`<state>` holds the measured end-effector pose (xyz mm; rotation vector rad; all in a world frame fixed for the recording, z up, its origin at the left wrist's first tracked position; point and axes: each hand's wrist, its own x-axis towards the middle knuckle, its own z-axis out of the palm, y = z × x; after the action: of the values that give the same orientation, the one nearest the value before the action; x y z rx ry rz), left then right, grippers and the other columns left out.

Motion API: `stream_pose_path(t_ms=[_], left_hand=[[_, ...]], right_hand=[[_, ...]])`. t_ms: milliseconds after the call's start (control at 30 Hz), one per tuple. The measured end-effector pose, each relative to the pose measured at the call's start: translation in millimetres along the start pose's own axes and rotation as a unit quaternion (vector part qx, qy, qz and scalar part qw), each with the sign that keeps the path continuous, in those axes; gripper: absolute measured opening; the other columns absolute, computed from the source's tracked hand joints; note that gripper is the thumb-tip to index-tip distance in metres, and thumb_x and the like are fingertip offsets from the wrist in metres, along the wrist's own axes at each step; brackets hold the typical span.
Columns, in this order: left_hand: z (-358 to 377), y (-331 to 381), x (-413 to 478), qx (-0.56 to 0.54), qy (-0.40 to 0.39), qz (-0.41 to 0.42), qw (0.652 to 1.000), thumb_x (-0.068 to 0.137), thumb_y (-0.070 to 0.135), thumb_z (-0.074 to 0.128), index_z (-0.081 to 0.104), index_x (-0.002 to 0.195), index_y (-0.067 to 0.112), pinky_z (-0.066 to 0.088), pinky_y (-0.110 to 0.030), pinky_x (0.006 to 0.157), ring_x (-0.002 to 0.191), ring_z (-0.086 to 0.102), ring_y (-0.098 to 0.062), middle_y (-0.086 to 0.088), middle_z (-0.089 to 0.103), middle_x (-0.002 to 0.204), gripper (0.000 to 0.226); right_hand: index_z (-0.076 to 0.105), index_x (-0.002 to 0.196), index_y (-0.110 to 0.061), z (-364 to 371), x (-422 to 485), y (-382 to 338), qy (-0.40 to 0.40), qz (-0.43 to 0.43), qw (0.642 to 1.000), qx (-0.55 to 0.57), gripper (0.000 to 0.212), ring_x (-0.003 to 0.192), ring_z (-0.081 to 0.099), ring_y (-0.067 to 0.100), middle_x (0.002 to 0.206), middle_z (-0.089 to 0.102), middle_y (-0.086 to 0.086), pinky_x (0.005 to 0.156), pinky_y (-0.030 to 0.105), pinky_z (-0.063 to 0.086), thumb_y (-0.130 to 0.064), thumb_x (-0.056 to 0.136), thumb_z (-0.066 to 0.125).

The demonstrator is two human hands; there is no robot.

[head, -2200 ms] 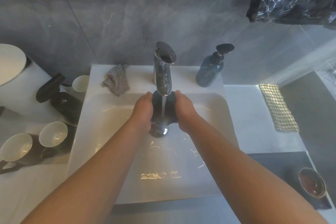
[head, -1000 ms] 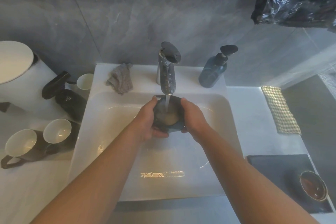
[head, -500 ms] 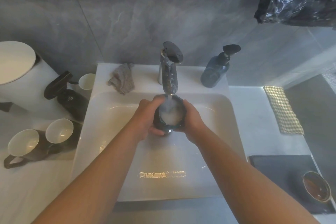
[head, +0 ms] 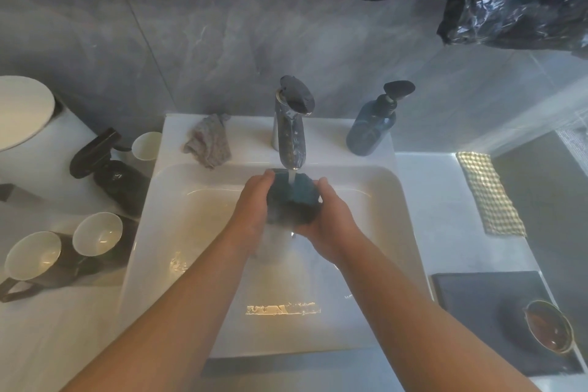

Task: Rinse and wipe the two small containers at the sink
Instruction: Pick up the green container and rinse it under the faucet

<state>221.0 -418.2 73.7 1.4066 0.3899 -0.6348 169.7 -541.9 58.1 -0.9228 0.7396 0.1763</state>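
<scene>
I hold a small dark blue container (head: 294,200) between both hands under the chrome faucet (head: 291,134), over the white sink basin (head: 178,232). Water runs from the spout onto its outside; it is tipped so its dark outer wall faces me. My left hand (head: 253,204) grips its left side and my right hand (head: 331,219) cups its right side and underside. A second small container (head: 549,331), dark with a brownish inside, sits on a dark mat (head: 477,296) at the lower right.
A crumpled grey cloth (head: 208,145) lies on the sink's back ledge, left of the faucet. A blue soap dispenser (head: 372,130) stands to its right. Several cups (head: 98,234) and a dark kettle-like object (head: 108,169) sit on the left counter. A checked cloth (head: 486,194) lies right.
The container, earlier held mouth up and filling with water, is now tipped over so the stream hits its outside. Both hands stayed under the spout.
</scene>
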Motion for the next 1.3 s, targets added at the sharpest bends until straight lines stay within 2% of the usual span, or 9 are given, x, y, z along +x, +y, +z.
stream_pose_path(t_ms=[133, 333, 433, 533, 667, 833, 967, 1133, 1300], left_hand=[[5, 3, -1, 0.007, -0.023, -0.053, 0.998, 0.089, 0.062, 0.052, 0.068, 0.106, 0.022, 0.047, -0.056, 0.104, 0.107, 0.069, -0.033, -0.010, 0.074, 0.112, 0.047], [4, 11, -5, 0.051, -0.084, -0.037, 0.994, 0.090, 0.013, 0.064, 0.069, 0.092, 0.012, 0.054, -0.049, 0.089, 0.083, 0.067, -0.028, -0.018, 0.069, 0.095, 0.006], [1, 12, -3, 0.045, -0.075, -0.025, 0.996, 0.083, 0.004, 0.075, 0.062, 0.106, 0.022, 0.056, -0.051, 0.093, 0.090, 0.069, -0.024, -0.006, 0.070, 0.102, 0.031], [-2, 8, 2, 0.062, -0.051, 0.006, 0.997, 0.076, 0.007, 0.083, 0.065, 0.113, 0.027, 0.060, -0.047, 0.089, 0.098, 0.071, -0.025, -0.003, 0.072, 0.109, 0.046], [-2, 1, 6, 0.053, 0.022, 0.065, 0.996, 0.089, 0.016, 0.068, 0.074, 0.098, 0.031, 0.057, -0.051, 0.094, 0.101, 0.070, -0.026, -0.003, 0.075, 0.107, 0.017], [2, -6, -1, -0.001, 0.057, 0.116, 0.992, 0.103, 0.021, 0.045, 0.069, 0.095, 0.030, 0.057, -0.048, 0.087, 0.086, 0.072, -0.018, 0.003, 0.077, 0.091, 0.027], [1, -7, -4, -0.029, 0.055, 0.140, 0.988, 0.100, 0.027, 0.043, 0.071, 0.092, 0.035, 0.057, -0.051, 0.089, 0.091, 0.073, -0.023, 0.003, 0.077, 0.091, 0.030], [2, -8, -6, -0.001, 0.048, 0.177, 0.983, 0.093, 0.030, 0.042, 0.071, 0.084, 0.048, 0.056, -0.049, 0.091, 0.095, 0.070, -0.020, 0.008, 0.075, 0.094, 0.035], [3, -4, -6, -0.012, 0.034, 0.163, 0.986, 0.095, 0.027, 0.047, 0.070, 0.095, 0.039, 0.059, -0.047, 0.085, 0.100, 0.069, -0.023, 0.006, 0.074, 0.101, 0.026]], right_hand=[[0.054, 0.123, 0.004, 6, -1, 2, 0.033, -0.055, 0.997, -0.037, 0.066, 0.109, 0.065, 0.037, 0.118, 0.066, 0.023, 0.081, 0.042, 0.058, -0.052, 0.089, 0.050], [0.055, 0.109, -0.010, 9, -2, -4, 0.054, -0.106, 0.990, -0.076, 0.046, 0.095, 0.057, 0.034, 0.104, 0.058, 0.017, 0.075, 0.037, 0.050, -0.026, 0.066, 0.055], [0.054, 0.123, -0.006, 6, 0, 2, 0.037, -0.121, 0.986, -0.110, 0.059, 0.101, 0.062, 0.037, 0.113, 0.064, 0.020, 0.077, 0.041, 0.054, -0.024, 0.067, 0.051], [0.056, 0.120, -0.006, 6, -2, 6, 0.018, -0.158, 0.974, -0.162, 0.049, 0.094, 0.065, 0.030, 0.111, 0.067, 0.016, 0.067, 0.028, 0.056, -0.011, 0.072, 0.048], [0.054, 0.122, -0.009, 7, -8, 8, -0.009, -0.193, 0.962, -0.191, 0.050, 0.095, 0.064, 0.017, 0.109, 0.064, 0.007, 0.067, 0.017, 0.055, 0.002, 0.074, 0.047], [0.048, 0.136, -0.026, 10, -8, 7, -0.001, -0.209, 0.928, -0.308, 0.058, 0.111, 0.064, 0.016, 0.122, 0.062, -0.002, 0.089, 0.029, 0.060, -0.012, 0.083, 0.067], [0.050, 0.135, -0.029, 21, -9, 5, 0.060, -0.199, 0.922, -0.328, 0.065, 0.106, 0.066, 0.010, 0.119, 0.065, -0.006, 0.089, 0.028, 0.059, -0.024, 0.077, 0.079], [0.063, 0.106, -0.014, 38, -4, -1, 0.147, -0.221, 0.928, -0.262, 0.014, 0.075, 0.060, 0.004, 0.090, 0.063, -0.005, 0.055, 0.007, 0.046, -0.019, 0.096, 0.054], [0.067, 0.110, -0.009, 33, -12, -2, 0.106, -0.186, 0.969, -0.122, 0.029, 0.078, 0.063, 0.007, 0.089, 0.068, -0.003, 0.060, 0.016, 0.052, -0.010, 0.103, 0.039]])
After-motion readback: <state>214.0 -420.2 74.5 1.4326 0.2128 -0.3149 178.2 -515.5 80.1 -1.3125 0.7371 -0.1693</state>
